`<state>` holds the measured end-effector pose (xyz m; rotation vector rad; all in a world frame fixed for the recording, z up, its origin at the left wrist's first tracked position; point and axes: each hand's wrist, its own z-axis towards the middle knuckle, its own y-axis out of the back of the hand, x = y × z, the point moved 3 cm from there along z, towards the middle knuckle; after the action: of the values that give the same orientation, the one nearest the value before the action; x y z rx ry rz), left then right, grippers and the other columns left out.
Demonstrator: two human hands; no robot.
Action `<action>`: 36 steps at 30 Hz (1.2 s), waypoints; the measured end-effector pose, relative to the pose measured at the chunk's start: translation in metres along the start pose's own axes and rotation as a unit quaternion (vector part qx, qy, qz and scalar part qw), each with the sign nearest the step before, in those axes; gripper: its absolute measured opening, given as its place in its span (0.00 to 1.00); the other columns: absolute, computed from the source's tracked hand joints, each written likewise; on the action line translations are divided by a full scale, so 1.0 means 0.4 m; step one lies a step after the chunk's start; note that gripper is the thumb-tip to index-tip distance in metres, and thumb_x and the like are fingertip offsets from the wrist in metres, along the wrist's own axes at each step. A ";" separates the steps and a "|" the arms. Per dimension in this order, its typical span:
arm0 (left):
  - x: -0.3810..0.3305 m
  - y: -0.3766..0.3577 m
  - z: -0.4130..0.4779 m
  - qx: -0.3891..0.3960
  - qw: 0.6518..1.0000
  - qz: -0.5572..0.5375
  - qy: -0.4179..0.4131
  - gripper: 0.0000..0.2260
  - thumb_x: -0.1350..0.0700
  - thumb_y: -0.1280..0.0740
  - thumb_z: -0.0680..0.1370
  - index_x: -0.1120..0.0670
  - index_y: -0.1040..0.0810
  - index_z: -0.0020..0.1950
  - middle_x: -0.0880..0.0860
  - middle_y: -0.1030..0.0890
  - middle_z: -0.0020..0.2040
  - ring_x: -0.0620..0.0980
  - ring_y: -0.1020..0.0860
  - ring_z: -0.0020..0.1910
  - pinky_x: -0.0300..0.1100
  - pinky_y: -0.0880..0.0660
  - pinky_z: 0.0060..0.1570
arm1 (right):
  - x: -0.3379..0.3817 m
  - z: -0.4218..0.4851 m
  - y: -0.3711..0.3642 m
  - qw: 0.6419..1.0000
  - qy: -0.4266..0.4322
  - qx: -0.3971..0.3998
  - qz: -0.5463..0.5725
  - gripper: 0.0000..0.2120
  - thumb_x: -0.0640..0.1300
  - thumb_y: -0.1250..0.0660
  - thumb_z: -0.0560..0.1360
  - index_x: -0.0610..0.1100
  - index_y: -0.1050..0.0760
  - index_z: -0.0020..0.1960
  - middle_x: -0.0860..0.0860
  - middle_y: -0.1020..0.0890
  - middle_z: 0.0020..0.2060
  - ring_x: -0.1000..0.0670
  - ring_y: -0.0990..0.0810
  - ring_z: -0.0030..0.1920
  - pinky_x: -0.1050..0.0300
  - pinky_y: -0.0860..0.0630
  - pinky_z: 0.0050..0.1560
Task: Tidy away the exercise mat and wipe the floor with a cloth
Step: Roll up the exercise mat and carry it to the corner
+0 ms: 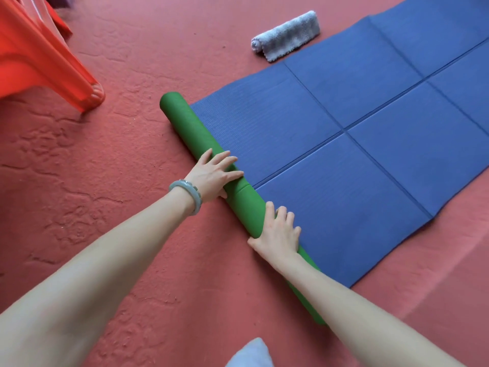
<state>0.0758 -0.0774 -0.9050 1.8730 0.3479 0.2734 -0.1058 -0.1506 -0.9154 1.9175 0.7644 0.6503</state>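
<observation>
I am pressing my left hand (214, 176) flat on the rolled green end of the mat (190, 128). My right hand (277, 234) is curling its fingers over the roll. The cloth (287, 34) is lying on the floor (119, 154) beside the mat.

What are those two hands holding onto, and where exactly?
The rolled-up green end of the mat: the left hand presses flat on its middle, the right hand curls over it nearer the person.

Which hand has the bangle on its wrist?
The left hand, on the mat roll: a pale bangle circles its wrist. The right hand has a bare wrist.
</observation>
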 end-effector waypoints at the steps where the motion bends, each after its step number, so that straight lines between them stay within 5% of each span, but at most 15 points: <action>1: -0.002 0.003 -0.005 0.006 1.000 -0.003 0.024 0.31 0.48 0.32 0.74 0.42 0.41 0.74 0.53 0.44 0.76 0.53 0.50 0.76 0.57 0.51 0.72 | -0.003 0.005 0.003 1.000 -0.001 0.008 0.012 0.41 0.57 0.30 0.66 0.47 0.46 0.71 0.47 0.34 0.59 0.44 0.34 0.59 0.47 0.31 0.51; 9: -0.002 0.041 0.007 0.075 0.996 -0.037 0.041 0.35 0.51 0.30 0.73 0.51 0.43 0.75 0.52 0.41 0.74 0.52 0.45 0.75 0.53 0.42 0.71 | -0.025 0.025 0.024 0.995 0.013 0.068 0.066 0.42 0.57 0.30 0.65 0.48 0.47 0.71 0.49 0.35 0.58 0.45 0.35 0.61 0.47 0.30 0.54; 13: -0.001 0.049 0.016 0.073 0.997 0.028 0.019 0.31 0.52 0.32 0.72 0.52 0.40 0.72 0.51 0.38 0.73 0.52 0.42 0.73 0.48 0.40 0.70 | -0.034 0.033 0.021 0.994 0.010 0.083 0.076 0.43 0.58 0.31 0.64 0.49 0.47 0.72 0.49 0.35 0.58 0.46 0.35 0.61 0.47 0.29 0.55; 17: 0.019 0.054 0.034 -0.013 0.988 0.091 -0.123 0.24 0.57 0.30 0.68 0.54 0.27 0.64 0.55 0.24 0.62 0.55 0.26 0.62 0.52 0.31 0.64 | -0.047 0.054 0.015 0.991 0.008 0.098 0.089 0.43 0.59 0.31 0.62 0.49 0.46 0.70 0.50 0.34 0.58 0.46 0.35 0.61 0.47 0.28 0.56; 20: 0.067 0.028 0.049 -0.078 0.963 0.125 -0.226 0.33 0.48 0.24 0.61 0.55 0.27 0.65 0.55 0.21 0.58 0.54 0.21 0.57 0.53 0.28 0.60 | -0.056 0.069 0.011 0.990 0.007 0.106 0.089 0.43 0.61 0.32 0.60 0.50 0.45 0.70 0.51 0.33 0.58 0.46 0.34 0.61 0.48 0.29 0.57; 25: 0.114 -0.019 0.091 -0.086 0.942 0.156 -0.284 0.48 0.37 0.25 0.61 0.55 0.41 0.73 0.56 0.26 0.66 0.57 0.27 0.65 0.59 0.41 0.67 | -0.078 0.090 0.017 0.981 0.001 0.139 0.135 0.39 0.61 0.31 0.59 0.54 0.41 0.66 0.55 0.31 0.55 0.49 0.32 0.60 0.50 0.29 0.53; 30: 0.114 -0.020 0.160 -0.109 0.920 0.140 -0.350 0.44 0.39 0.25 0.62 0.57 0.37 0.71 0.57 0.24 0.59 0.57 0.25 0.56 0.58 0.31 0.58 | -0.096 0.114 0.039 0.971 0.004 0.181 0.158 0.40 0.60 0.29 0.61 0.53 0.42 0.69 0.57 0.30 0.61 0.52 0.32 0.64 0.51 0.30 0.57; 32: 0.114 -0.019 0.171 -0.141 0.900 0.138 -0.389 0.33 0.48 0.29 0.68 0.58 0.35 0.69 0.58 0.23 0.57 0.57 0.24 0.52 0.55 0.27 0.53 | -0.095 0.110 0.040 0.970 0.002 0.182 0.159 0.41 0.60 0.29 0.62 0.53 0.43 0.69 0.56 0.32 0.61 0.52 0.33 0.64 0.51 0.30 0.59; 34: 0.112 -0.014 0.184 -0.163 0.881 0.140 -0.421 0.25 0.57 0.37 0.71 0.59 0.35 0.67 0.58 0.22 0.54 0.56 0.23 0.46 0.52 0.26 0.47 | -0.095 0.103 0.048 0.978 0.008 0.155 0.138 0.42 0.62 0.29 0.62 0.51 0.43 0.70 0.54 0.35 0.61 0.51 0.36 0.63 0.53 0.31 0.61; 36: 0.115 -0.013 0.209 -0.147 0.872 0.141 -0.445 0.28 0.52 0.33 0.68 0.60 0.35 0.65 0.57 0.22 0.50 0.55 0.23 0.41 0.49 0.25 0.40 | -0.090 0.098 0.052 0.994 0.025 0.089 0.062 0.43 0.65 0.32 0.61 0.48 0.40 0.70 0.51 0.35 0.62 0.48 0.35 0.61 0.54 0.34 0.62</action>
<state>0.1477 -0.1322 -0.9359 1.5462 -0.5747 -0.3421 -0.0969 -0.2070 -0.9176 2.1314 0.7603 0.7305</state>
